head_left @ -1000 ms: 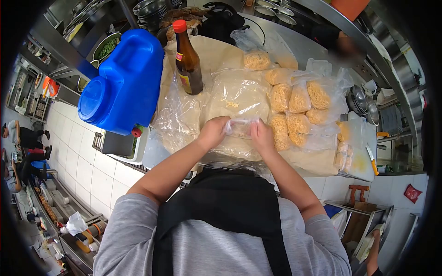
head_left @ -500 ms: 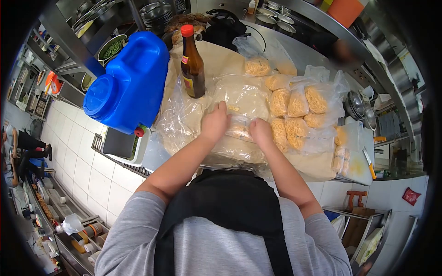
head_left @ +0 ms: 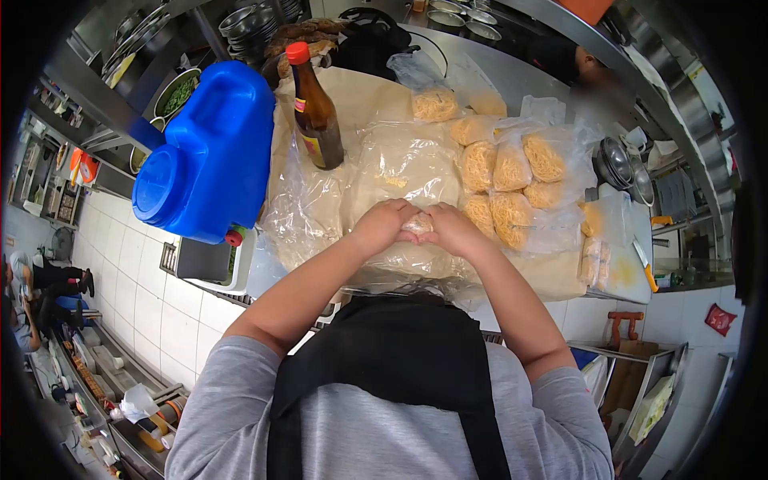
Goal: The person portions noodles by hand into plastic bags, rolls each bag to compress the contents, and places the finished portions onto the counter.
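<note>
both hands were closed around one small noodle bundle in thin plastic, held low over the big clear bag on the brown paper. the left hand gripped one side and the right hand gripped the other, fingers touching. a hard squeeze could have crushed the dry noodles or torn the wrap. the brown bottle stood near the left arm, so a wide swing might have knocked it over. the blue jug sat further left.
</note>
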A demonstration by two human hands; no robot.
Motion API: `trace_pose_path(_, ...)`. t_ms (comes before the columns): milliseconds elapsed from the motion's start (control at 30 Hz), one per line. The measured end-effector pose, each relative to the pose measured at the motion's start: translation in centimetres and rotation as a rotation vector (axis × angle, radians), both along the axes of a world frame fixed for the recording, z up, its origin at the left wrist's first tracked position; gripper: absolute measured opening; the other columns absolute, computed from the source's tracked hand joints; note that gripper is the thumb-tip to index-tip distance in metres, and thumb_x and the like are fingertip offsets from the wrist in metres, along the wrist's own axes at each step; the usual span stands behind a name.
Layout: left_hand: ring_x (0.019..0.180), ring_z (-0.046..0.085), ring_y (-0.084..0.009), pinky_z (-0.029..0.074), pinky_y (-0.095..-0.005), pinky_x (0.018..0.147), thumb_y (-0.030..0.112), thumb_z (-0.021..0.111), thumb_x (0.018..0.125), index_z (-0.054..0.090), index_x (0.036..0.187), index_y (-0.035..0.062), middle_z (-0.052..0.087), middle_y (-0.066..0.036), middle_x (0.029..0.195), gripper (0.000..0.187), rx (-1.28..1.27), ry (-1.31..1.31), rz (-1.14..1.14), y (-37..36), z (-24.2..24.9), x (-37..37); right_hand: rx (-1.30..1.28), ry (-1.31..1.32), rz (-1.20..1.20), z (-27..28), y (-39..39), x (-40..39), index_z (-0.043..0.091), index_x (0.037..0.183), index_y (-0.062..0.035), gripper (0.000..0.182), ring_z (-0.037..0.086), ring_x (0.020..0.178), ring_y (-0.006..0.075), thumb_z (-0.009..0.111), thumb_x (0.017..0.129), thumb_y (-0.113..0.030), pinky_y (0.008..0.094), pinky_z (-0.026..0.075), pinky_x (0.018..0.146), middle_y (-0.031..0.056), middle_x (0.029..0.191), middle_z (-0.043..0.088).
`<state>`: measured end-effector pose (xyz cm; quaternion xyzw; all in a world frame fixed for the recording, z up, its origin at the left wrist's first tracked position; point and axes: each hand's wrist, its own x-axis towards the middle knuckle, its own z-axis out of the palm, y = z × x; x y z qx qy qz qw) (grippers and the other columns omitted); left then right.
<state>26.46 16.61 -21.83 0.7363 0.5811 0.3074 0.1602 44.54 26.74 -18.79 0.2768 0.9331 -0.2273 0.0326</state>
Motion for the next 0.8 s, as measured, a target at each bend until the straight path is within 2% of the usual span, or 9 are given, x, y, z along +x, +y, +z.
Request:
trace_pose_path(167, 0.100, 0.065, -0.0346, 0.052, -0.0425, 0.088, 0.042, 0.081, 0.071, 0.064, 0.118, 0.0097, 0.067, -0.012, 0.107, 0.059, -0.072, 0.243, -0.017, 0.3, 2.3, 0.2, -0.024, -0.139, -0.001, 1.7, -0.5, -0.1, 0.060, 0.121, -0.0054, 0.057, 0.057, 0.116, 0.0350, 0.081, 0.076, -0.033, 0.0445, 0.048, 0.095, 0.0153, 0.118, 0.061)
trace_pose_path(267, 0.095, 0.067, -0.0347, 0.053, -0.0437, 0.084, 0.045, 0.082, 0.071, 0.065, 0.116, 0.0116, 0.069, -0.013, 0.104, 0.059, -0.230, 0.345, -0.045, 0.2, 4.2, 1.2, 0.166, -0.035, -0.009, 0.6, -1.6, 3.1, 0.060, 0.119, -0.0079, 0.056, 0.059, 0.112, 0.0328, 0.081, 0.074, -0.034, 0.0455, 0.048, 0.090, 0.0131, 0.114, 0.062)
trace_pose_path(333, 0.091, 0.069, -0.0294, 0.054, -0.0390, 0.082, 0.033, 0.085, 0.072, 0.064, 0.116, 0.0100, 0.070, -0.012, 0.102, 0.053, -0.234, 0.200, -0.064, 0.0, 5.7, 2.3, 0.208, 0.287, -0.064, 0.9, -2.6, 6.0, 0.060, 0.116, -0.0077, 0.053, 0.060, 0.105, 0.0315, 0.081, 0.073, -0.031, 0.0461, 0.048, 0.085, 0.0126, 0.109, 0.063)
trace_pose_path(367, 0.091, 0.069, -0.0294, 0.054, -0.0390, 0.082, 0.033, 0.085, 0.072, 0.064, 0.116, 0.0100, 0.070, -0.012, 0.102, 0.053, -0.227, 0.208, -0.095, 0.4, 6.6, 3.1, 0.216, 0.287, -0.096, 1.2, -3.0, 7.6, 0.060, 0.116, -0.0077, 0.053, 0.060, 0.105, 0.0315, 0.081, 0.073, -0.031, 0.0461, 0.048, 0.085, 0.0126, 0.109, 0.063)
trace_pose_path(467, 0.097, 0.066, -0.0139, 0.052, -0.0290, 0.085, 0.014, 0.086, 0.078, 0.063, 0.116, 0.0023, 0.070, -0.006, 0.106, 0.046, -0.427, -0.459, -0.141, 2.3, 7.7, 6.4, 0.160, 0.438, -0.251, 2.8, -3.8, 13.7, 0.060, 0.114, -0.0060, 0.051, 0.060, 0.102, 0.0322, 0.081, 0.073, -0.027, 0.0459, 0.048, 0.086, 0.0127, 0.105, 0.062)
trace_pose_path(500, 0.097, 0.066, -0.0139, 0.052, -0.0290, 0.085, 0.014, 0.086, 0.078, 0.063, 0.116, 0.0023, 0.070, -0.006, 0.106, 0.046, -0.428, -0.457, -0.171, 3.5, 7.9, 8.1, 0.103, 0.514, -0.343, 3.4, -4.1, 15.9, 0.060, 0.114, -0.0046, 0.049, 0.060, 0.101, 0.0331, 0.081, 0.074, -0.026, 0.0443, 0.048, 0.085, 0.0131, 0.105, 0.062)
trace_pose_path(567, 0.098, 0.065, -0.0132, 0.052, -0.0296, 0.087, 0.012, 0.081, 0.084, 0.063, 0.117, 0.0005, 0.069, -0.005, 0.108, 0.039, -0.570, -0.856, -0.224, 5.9, 8.3, 12.6, 0.057, 0.592, -0.440, 3.6, -4.6, 19.9, 0.061, 0.113, -0.0032, 0.047, 0.060, 0.099, 0.0339, 0.080, 0.076, -0.024, 0.0428, 0.049, 0.085, 0.0136, 0.105, 0.063)
trace_pose_path(733, 0.102, 0.060, -0.0131, 0.051, -0.0262, 0.088, 0.016, 0.067, 0.095, 0.047, 0.141, -0.0003, 0.061, -0.006, 0.115, 0.053, -0.800, -0.976, -0.214, 12.7, 8.1, 25.4, -0.035, 0.892, -1.050, -0.2, -3.5, 28.5, 0.066, 0.107, 0.0020, 0.037, 0.064, 0.082, 0.0380, 0.077, 0.079, -0.019, 0.0409, 0.051, 0.074, 0.0176, 0.091, 0.066)
trace_pose_path(800, 0.105, 0.058, -0.0132, 0.051, -0.0273, 0.088, 0.014, 0.065, 0.095, 0.042, 0.145, 0.0007, 0.058, -0.007, 0.118, 0.057, -0.884, -0.995, -0.169, 15.1, 7.9, 29.9, 0.073, 0.763, -1.118, -0.6, -1.5, 31.0, 0.066, 0.103, 0.0028, 0.035, 0.065, 0.082, 0.0381, 0.077, 0.079, -0.020, 0.0413, 0.052, 0.073, 0.0182, 0.090, 0.067)
